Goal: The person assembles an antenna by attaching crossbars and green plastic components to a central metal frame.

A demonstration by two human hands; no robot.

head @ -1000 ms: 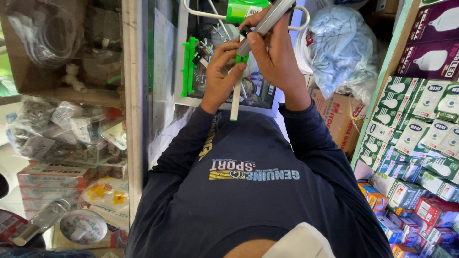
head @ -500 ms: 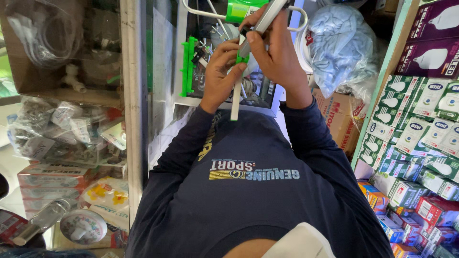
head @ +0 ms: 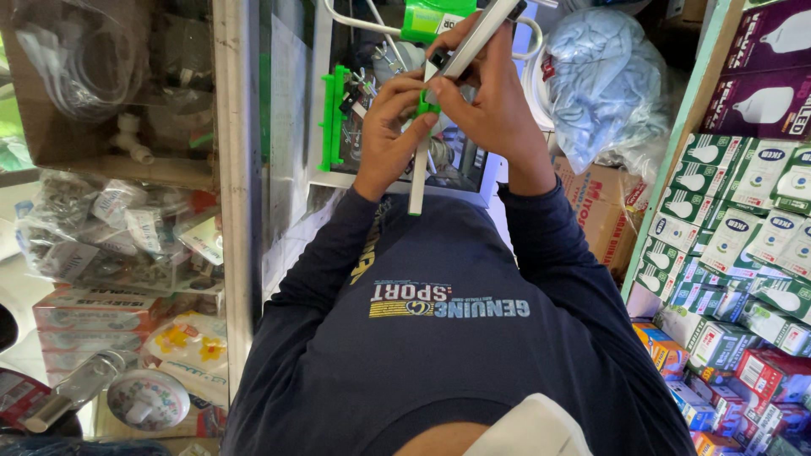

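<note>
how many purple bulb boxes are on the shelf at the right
2 in view: one purple bulb box at the top right corner, another purple bulb box directly beneath it. Both are cut off by the frame edge, so more may be hidden.

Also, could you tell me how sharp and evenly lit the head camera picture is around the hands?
In the head view, the left hand and right hand on the grey bar are sharp and evenly daylit; the glass cabinet shows pale reflections; the wide lens bends the shelf of boxes at the edge.
</note>
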